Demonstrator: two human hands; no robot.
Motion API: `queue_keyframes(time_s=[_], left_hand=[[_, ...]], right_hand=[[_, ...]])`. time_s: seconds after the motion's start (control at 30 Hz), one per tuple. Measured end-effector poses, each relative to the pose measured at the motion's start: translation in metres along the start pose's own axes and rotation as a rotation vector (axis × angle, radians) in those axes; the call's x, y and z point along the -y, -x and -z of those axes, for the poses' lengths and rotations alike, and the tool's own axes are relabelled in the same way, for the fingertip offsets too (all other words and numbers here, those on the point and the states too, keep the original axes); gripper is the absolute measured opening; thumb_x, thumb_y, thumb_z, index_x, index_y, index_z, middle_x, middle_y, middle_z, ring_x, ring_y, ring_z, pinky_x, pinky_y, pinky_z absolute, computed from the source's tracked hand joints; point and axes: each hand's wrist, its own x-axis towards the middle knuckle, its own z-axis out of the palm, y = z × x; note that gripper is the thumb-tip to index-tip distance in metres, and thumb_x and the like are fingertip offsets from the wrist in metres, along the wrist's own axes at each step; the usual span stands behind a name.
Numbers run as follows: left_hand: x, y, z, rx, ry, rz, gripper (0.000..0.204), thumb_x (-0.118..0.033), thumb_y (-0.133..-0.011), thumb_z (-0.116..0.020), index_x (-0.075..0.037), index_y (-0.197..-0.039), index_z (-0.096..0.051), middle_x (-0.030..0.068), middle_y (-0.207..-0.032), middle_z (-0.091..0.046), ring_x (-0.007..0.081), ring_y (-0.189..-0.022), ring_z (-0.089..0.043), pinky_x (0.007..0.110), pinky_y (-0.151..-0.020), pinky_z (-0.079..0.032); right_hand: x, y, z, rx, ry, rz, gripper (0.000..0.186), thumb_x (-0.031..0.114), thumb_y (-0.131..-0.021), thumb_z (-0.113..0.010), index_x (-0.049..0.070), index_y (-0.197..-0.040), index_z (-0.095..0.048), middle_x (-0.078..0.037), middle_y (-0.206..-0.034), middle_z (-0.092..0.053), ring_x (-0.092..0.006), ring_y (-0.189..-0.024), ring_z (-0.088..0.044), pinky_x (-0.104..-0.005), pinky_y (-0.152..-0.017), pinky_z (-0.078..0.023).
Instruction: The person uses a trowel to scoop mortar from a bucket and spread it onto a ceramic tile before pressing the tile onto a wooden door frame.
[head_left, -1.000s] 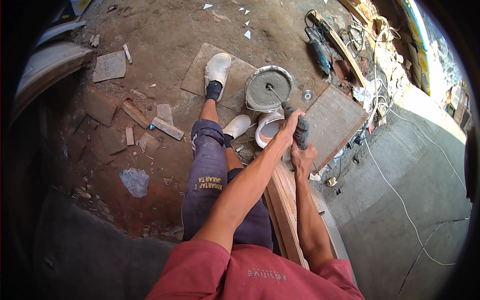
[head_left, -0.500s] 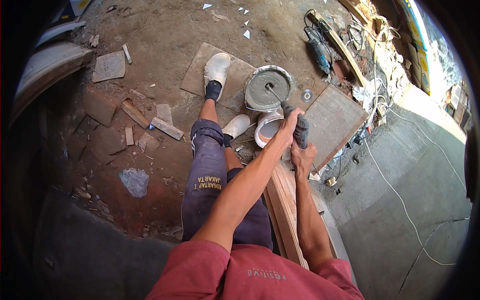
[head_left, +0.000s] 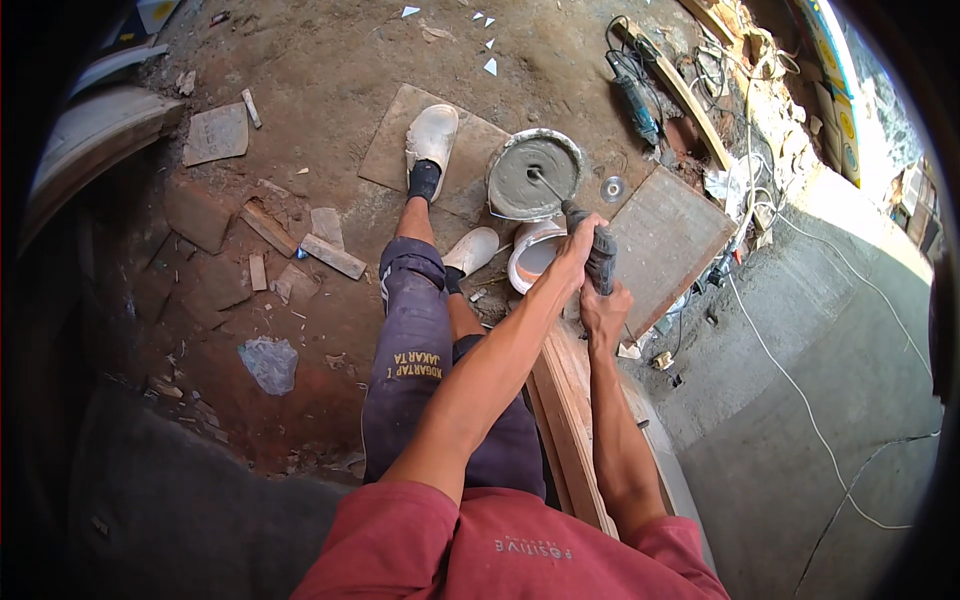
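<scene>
Both hands grip a dark power drill (head_left: 602,262) that slants over a bucket. My left hand (head_left: 582,245) is closed around its front part, and my right hand (head_left: 606,308) wraps its rear handle. From the drill a thin metal rod (head_left: 551,187) runs down into wet grey mortar (head_left: 520,178), with a small hollow where it enters. The rod's lower end is hidden in the mix. A smeared, round bucket (head_left: 577,150) holds the mortar. Right beside it, nearer me, stands a smaller white pail (head_left: 517,272), partly covered by my left forearm.
My shoe (head_left: 433,132) rests on a flat board (head_left: 388,150) left of the bucket. An angle grinder (head_left: 636,100) lies at the far right, near a metal disc (head_left: 613,189) and a grey board (head_left: 672,245). A white cable (head_left: 790,375) crosses the right-hand floor. Broken bricks (head_left: 200,212) lie left.
The mortar's surface shows more circular ridges around the rod. Both hands and the drill hold nearly the same place.
</scene>
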Motion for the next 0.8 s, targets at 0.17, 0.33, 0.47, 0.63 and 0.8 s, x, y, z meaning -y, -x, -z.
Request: queue_keyframes(time_s=[0.17,0.33,0.47,0.63,0.8], left_hand=[[0.0012,0.0068,-0.0040,0.017,-0.005,-0.024,0.028,-0.038,-0.072,-0.069,-0.015,-0.076,-0.053,0.0002,-0.068,-0.053,0.0174,-0.060,-0.051,0.033,-0.060,-0.044],[-0.0013,0.0044,-0.0010,0.028,0.022,-0.004,0.029,-0.039,-0.072,-0.069,-0.015,-0.075,-0.052,-0.0003,-0.068,-0.052,0.0172,-0.058,-0.051,0.034,-0.058,-0.044],[0.0014,0.0022,-0.0010,0.026,0.028,-0.007,0.029,-0.038,-0.072,-0.069,-0.015,-0.075,-0.052,-0.0006,-0.068,-0.052,0.0171,-0.057,-0.051,0.034,-0.056,-0.044],[0.0018,-0.0018,-0.0010,-0.029,0.017,-0.056,0.026,-0.039,-0.077,-0.065,-0.019,-0.066,-0.052,0.0003,-0.058,-0.053,0.0198,-0.050,-0.049,0.035,-0.052,-0.042],[0.0010,0.0044,-0.0038,0.007,0.009,-0.035,0.026,-0.038,-0.077,-0.065,-0.019,-0.067,-0.051,-0.0001,-0.059,-0.052,0.0194,-0.050,-0.048,0.034,-0.052,-0.041]], right_hand=[[-0.0073,-0.0028,0.0021,0.001,-0.003,0.005,0.037,0.028,-0.080,-0.073,-0.008,-0.084,-0.068,-0.028,-0.069,-0.064,-0.0383,-0.066,-0.069,-0.0442,-0.065,-0.051],[0.0005,0.0006,0.0050,0.021,-0.025,-0.023,0.036,0.028,-0.081,-0.073,-0.008,-0.086,-0.069,-0.029,-0.071,-0.064,-0.0423,-0.069,-0.068,-0.0445,-0.067,-0.051],[-0.0002,0.0030,0.0067,0.045,-0.013,-0.071,0.036,0.028,-0.081,-0.073,-0.008,-0.087,-0.069,-0.029,-0.071,-0.063,-0.0422,-0.068,-0.068,-0.0446,-0.067,-0.051],[-0.0002,0.0015,-0.0007,0.019,-0.010,-0.042,0.036,0.027,-0.081,-0.072,-0.008,-0.088,-0.069,-0.029,-0.071,-0.064,-0.0431,-0.069,-0.068,-0.0450,-0.067,-0.051],[-0.0021,-0.0016,0.0026,0.015,0.002,-0.019,0.036,0.028,-0.081,-0.072,-0.008,-0.086,-0.068,-0.030,-0.071,-0.063,-0.0436,-0.069,-0.068,-0.0454,-0.066,-0.050]])
